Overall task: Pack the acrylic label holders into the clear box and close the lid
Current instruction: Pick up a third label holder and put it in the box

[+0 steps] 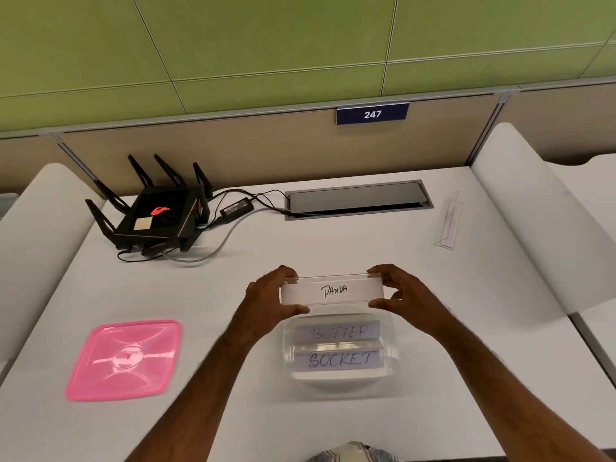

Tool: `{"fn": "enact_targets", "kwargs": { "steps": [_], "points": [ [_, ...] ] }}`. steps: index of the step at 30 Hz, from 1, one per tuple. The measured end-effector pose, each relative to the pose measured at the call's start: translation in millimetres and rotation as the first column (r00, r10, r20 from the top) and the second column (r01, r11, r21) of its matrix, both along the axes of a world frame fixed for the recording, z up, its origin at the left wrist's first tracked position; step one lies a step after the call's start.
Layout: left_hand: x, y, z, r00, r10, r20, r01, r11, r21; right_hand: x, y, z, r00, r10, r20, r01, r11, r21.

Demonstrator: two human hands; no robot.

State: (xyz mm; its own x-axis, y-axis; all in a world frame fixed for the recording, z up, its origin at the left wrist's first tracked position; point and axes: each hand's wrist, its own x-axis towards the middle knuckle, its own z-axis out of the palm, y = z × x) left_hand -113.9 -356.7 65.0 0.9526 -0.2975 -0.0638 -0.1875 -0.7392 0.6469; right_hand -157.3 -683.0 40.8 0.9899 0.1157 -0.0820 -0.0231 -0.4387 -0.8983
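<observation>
White desk [333, 241] under a green panelled wall, a blue plate reading 247 [372, 113] on the partition. Both hands up now: the left hand [273, 295] and right hand [405, 291] pinch the ends of the PANDA label holder [332, 290], long axis running left to right, face toward the camera, above the clear box's [340, 378] far edge. In the box, 2 holders lie crosswise: BUTTER [337, 332] behind SOCKET [338, 359]. The pink lid [124, 359] rests flat, off to the left. Another holder [449, 221] waits far right; a black router [156, 211] sits back-left.
</observation>
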Motion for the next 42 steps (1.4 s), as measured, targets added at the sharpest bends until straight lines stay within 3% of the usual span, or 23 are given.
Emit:
{"fn": "enact_targets", "kwargs": {
  "steps": [7,13,18,29,31,33,36,39,42],
  "points": [
    [-9.6,-5.0,-10.1,0.995,-0.049,-0.087,0.061,0.987,0.149,-7.7,-1.4,-9.3,0.994,0.098,-0.051,-0.105,0.981,-0.162],
    [-18.5,-6.3,-18.0,0.995,-0.095,-0.017,0.096,0.982,0.162,-13.9,0.6,-19.9,0.977,0.204,-0.065,-0.213,0.909,-0.357],
    [-22.2,-5.6,-34.6,0.993,-0.073,-0.089,0.094,0.961,0.259,-15.8,2.6,-24.1,0.966,0.258,0.007,-0.206,0.787,-0.582],
    [-29.8,-19.8,-54.9,0.984,-0.158,-0.08,0.176,0.906,0.384,-12.4,15.1,-41.7,0.902,0.431,0.017,-0.218,0.49,-0.844],
    [-30.2,-26.3,-50.7,0.968,-0.25,0.022,0.207,0.847,0.489,-11.4,18.8,-45.4,0.889,0.457,0.021,-0.206,0.44,-0.874],
    [-29.5,-32.0,-50.1,0.93,-0.364,0.049,0.251,0.727,0.64,-10.6,23.2,-48.4,0.881,0.471,-0.034,-0.223,0.352,-0.909],
    [-27.6,-36.8,-58.1,0.902,-0.432,-0.01,0.32,0.651,0.688,-9.7,27.1,-53.8,0.875,0.472,-0.11,-0.244,0.233,-0.941],
    [-25.9,-40.5,-58.2,0.893,-0.445,-0.067,0.344,0.578,0.74,-8.6,31.2,-56.7,0.877,0.462,-0.13,-0.246,0.199,-0.949],
    [-23.6,-44.1,-62.4,0.885,-0.462,-0.059,0.347,0.57,0.745,-6.4,32.5,-61.0,0.883,0.451,-0.131,-0.241,0.194,-0.951]
  ]
}}
